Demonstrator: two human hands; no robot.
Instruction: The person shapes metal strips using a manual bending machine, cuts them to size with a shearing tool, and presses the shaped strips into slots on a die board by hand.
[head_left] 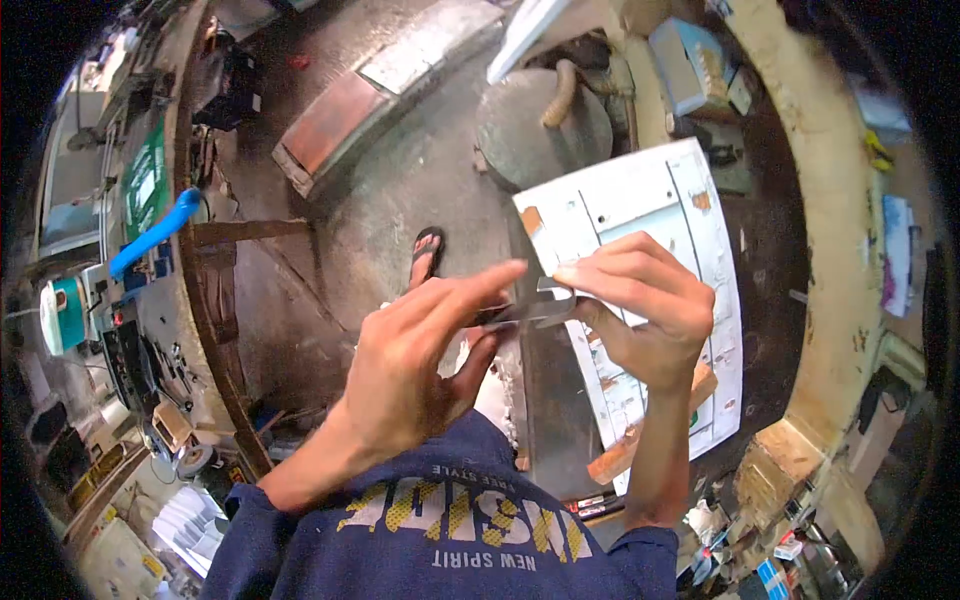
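In front of my chest, both hands are on a small, dark grey metal piece (548, 310), smeared by motion, so its exact kind cannot be told. My right hand (650, 300) pinches its bright right end between thumb and fingers. From the other side, my left hand (400, 350) has its thumb and fingers closed around the darker left end, with one finger stretched out above it. Beneath my right hand lies a white panel (660, 240) with dark lines, holes and brown patches.
A wooden strip (615, 460) lies across the white panel. Beyond it stands a round grey drum (530, 125) with a curved hose. A cluttered bench with a blue tube (155, 235) runs along the left. A long box-like piece (335, 125) rests on the floor ahead.
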